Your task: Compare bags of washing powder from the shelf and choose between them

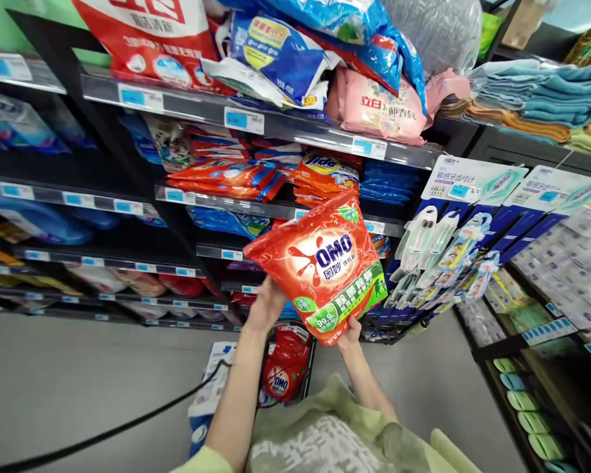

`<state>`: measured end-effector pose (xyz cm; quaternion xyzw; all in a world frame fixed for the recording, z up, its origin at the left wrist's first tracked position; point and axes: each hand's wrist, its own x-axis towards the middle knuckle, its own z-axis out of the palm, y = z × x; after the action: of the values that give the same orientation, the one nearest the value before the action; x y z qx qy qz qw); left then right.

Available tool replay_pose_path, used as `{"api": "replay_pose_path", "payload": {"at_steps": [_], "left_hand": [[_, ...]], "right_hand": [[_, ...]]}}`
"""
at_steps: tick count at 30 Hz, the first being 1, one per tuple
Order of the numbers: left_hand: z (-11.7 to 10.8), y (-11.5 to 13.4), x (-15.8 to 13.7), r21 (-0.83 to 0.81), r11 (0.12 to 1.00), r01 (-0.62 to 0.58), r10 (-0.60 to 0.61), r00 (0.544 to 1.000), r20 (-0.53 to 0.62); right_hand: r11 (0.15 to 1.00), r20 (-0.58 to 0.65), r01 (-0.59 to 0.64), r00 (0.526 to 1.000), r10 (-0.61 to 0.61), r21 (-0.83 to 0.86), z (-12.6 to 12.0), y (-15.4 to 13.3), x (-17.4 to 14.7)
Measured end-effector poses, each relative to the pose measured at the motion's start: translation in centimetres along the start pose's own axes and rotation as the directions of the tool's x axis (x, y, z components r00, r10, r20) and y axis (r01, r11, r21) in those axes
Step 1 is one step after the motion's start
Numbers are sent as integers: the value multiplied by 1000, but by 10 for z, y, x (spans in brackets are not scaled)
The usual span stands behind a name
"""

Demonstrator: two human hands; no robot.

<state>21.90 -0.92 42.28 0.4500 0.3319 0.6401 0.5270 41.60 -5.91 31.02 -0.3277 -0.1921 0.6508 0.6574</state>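
Between my two hands is a red OMO washing powder bag point(332, 259), tilted, its printed front facing me. My left hand point(266, 307) grips the bag's lower left side, with the fingers partly hidden behind it. At the bottom edge my right hand point(350, 334) holds it from below, most of its fingers out of sight. The bag is in front of a shelf of Tide bags point(325, 172) and other red packets point(226, 179). Below it, near the floor, another red OMO bag point(278, 381) sits in a dark-framed holder beside my left forearm.
Large detergent bags point(152, 39) and a pink bag point(381, 108) crowd the upper shelf point(192, 108). Toothbrush packs point(438, 243) hang out on hooks to the right. Folded towels point(542, 92) lie above them. A black cable point(128, 427) crosses the lower left, over the grey floor point(79, 368).
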Motion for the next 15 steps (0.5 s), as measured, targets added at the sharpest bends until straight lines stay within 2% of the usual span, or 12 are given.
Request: {"api": "replay_pose_path", "payload": {"at_steps": [2,4,6,8,11,15], "left_hand": [[10,-17,-10,-90,994,60,-63,997,-34],[20,-21,-9,-164,986,13,-42,984,-175],[19,-19,-2,-201,978,-50,-1,969,-247],[8,-15,2,-211,975,-76,12,958,-287],[-15,-15,-3,-192,980,-45,-23,941,-337],[-43,-19,-16,-165,985,-59,-8,925,-380]], "right_hand": [[999,30,-29,999,30,-24,14,0,-3],[997,75,-43,996,48,-66,22,2,-8],[990,123,-49,990,65,-133,22,3,-13],[976,167,-65,981,101,-207,18,6,-16],[954,213,-91,965,156,-284,9,15,-19],[946,261,-150,938,228,-286,10,32,-21]]}}
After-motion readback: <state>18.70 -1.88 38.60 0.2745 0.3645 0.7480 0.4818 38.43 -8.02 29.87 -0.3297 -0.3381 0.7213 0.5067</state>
